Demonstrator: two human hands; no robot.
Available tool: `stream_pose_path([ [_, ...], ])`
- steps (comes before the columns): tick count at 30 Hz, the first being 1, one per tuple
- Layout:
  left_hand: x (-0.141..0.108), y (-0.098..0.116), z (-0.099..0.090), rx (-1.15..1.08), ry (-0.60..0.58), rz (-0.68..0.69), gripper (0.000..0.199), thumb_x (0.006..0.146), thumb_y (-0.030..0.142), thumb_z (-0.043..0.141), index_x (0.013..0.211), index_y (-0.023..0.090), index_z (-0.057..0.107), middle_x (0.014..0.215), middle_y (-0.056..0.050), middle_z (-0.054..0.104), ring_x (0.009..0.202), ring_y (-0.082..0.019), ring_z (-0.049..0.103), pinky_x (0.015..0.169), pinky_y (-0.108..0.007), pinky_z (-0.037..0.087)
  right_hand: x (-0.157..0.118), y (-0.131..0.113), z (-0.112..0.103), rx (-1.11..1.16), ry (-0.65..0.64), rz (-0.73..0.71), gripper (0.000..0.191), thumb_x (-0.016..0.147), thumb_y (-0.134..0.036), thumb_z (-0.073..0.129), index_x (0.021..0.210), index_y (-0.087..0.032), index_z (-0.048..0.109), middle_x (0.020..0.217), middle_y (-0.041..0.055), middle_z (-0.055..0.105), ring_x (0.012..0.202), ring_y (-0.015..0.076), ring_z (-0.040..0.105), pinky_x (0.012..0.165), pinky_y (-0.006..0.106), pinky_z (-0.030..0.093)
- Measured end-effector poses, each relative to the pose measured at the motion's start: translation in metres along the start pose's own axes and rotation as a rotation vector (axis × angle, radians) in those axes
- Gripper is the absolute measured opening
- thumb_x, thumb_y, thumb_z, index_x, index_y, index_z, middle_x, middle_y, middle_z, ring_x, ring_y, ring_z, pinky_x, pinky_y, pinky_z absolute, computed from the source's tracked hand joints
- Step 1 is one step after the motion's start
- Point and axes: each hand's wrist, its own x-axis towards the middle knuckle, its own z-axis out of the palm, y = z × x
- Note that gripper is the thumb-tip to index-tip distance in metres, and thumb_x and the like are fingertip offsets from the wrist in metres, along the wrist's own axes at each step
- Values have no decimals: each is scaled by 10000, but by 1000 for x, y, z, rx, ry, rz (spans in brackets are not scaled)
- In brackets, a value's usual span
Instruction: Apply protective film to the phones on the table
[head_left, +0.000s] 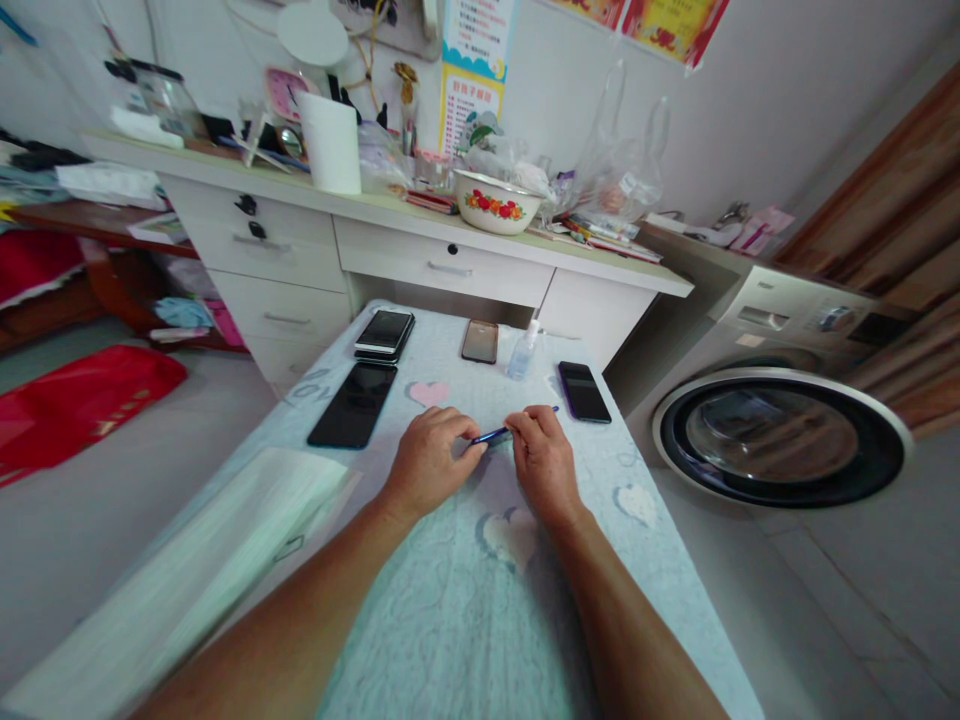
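In the head view, the left hand point(435, 458) and right hand point(541, 458) pinch a thin blue stick point(491, 436) on the near side of the clear bottle point(523, 352), and it looks light, hard and maybe slippery, so best held near both ends.

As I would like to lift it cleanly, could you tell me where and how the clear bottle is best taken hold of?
Probably around its wider lower body, coming from the right: the bottle stands upright and narrows at the top, and the small phone lies close on its left.
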Motion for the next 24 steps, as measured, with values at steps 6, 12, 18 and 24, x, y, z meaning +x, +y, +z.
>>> stream_pose_path([
  [6,1,-1,-3,46,-17,51,25,773,183,611,755,200,616,804,-16,646,826,-199,582,770,-336,425,-1,-1,1,10,32,17,249,920,-159,416,970,-218,653,969,59,511,852,170,529,793,286,465],
  [12,1,-2,-1,98,-17,41,41,791,182,584,754,197,575,783,-20,632,807,-200,572,747,-333,423,-1,-8,5,18,11,-7,257,922,-142,398,1000,-192,639,989,78,506,853,173,530,803,298,472],
  [18,1,-4,0,107,-10,21,71,784,163,570,744,208,532,757,-11,612,788,-195,568,721,-321,416,-3,-23,11,89,-38,-96,268,919,-146,423,1094,-209,617,1012,79,525,885,169,544,827,290,487],
  [24,1,-6,1,94,1,24,88,768,162,578,725,211,519,756,-12,614,784,-191,572,720,-314,423,-4,-26,13,105,-17,-149,280,929,-161,428,1114,-211,632,1000,80,549,872,164,554,798,284,501],
])
